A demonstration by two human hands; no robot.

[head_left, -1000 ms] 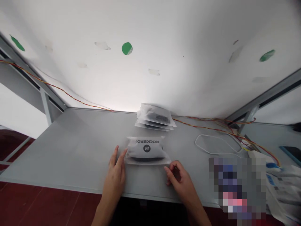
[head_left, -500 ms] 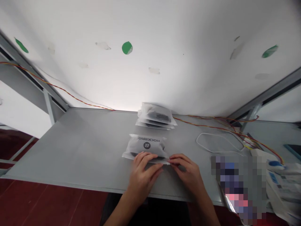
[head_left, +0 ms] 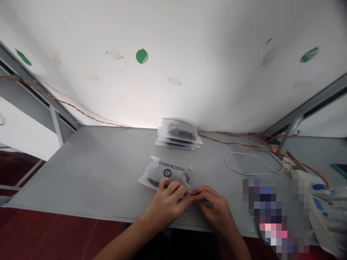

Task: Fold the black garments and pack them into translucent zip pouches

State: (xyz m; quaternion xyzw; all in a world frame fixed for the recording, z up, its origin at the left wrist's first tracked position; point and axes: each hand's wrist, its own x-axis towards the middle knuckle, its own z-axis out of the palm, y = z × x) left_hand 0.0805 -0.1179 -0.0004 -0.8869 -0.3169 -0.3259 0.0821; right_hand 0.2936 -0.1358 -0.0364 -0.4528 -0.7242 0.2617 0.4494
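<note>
A frosted plastic pouch (head_left: 165,172) printed ROCKBROS, with something dark inside, lies on the grey table (head_left: 103,169) near its front edge. My left hand (head_left: 169,201) pinches the pouch's near right corner, fingers curled together. My right hand (head_left: 213,207) meets it there, fingertips closed on the same corner edge. Behind the pouch, against the white wall, sits a stack of similar pouches (head_left: 179,133).
A white cable loop (head_left: 253,164) lies on the table to the right. Red and yellow wires (head_left: 244,144) run along the back edge and up the left frame. White bags with blue print (head_left: 324,202) pile at the far right. Red floor shows below the table.
My left hand came from the pouch's left side across to its near right corner, beside my right hand. The pouch has turned slightly, its right end nearer me.
</note>
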